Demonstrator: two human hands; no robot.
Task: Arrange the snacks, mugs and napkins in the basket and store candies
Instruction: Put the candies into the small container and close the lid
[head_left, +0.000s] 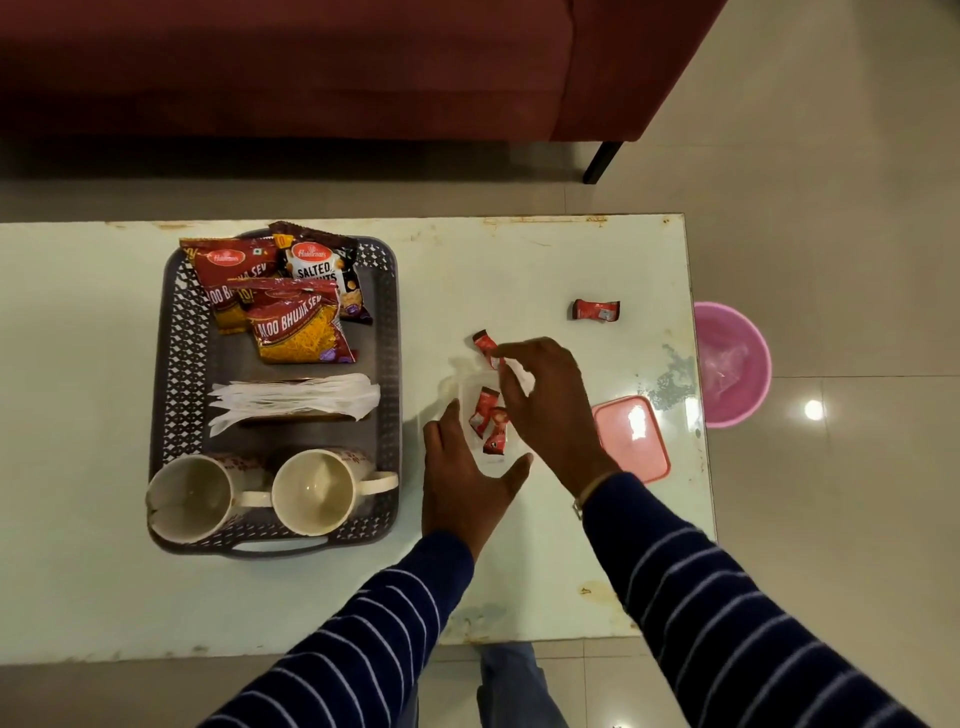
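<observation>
The basket already looks finished: three snack packets lie at its far end, the napkins are fanned across its middle, and two mugs stand at its near end, handles pointing right. What is left is the candy part of the job.

Just right of the basket stands a clear container, open, with a few red candies already inside. The left hand steadies it from the near side, fingers straight along its left wall and thumb spread round the near corner, so this grip reads as released rather than clenched. The right hand hovers over the container, and its grip is a fingertip pinch on one wrapped candy held at the container's far edge, likely about to be dropped in.

One more candy lies alone on the worktop, well to the right of the basket and beyond the container. The pink lid rests on the worktop right of the container, partly behind the right wrist.

So, by my reading, the task is well past halfway: the held candy must go in, the stray one must follow, and the lid must go on.
</observation>
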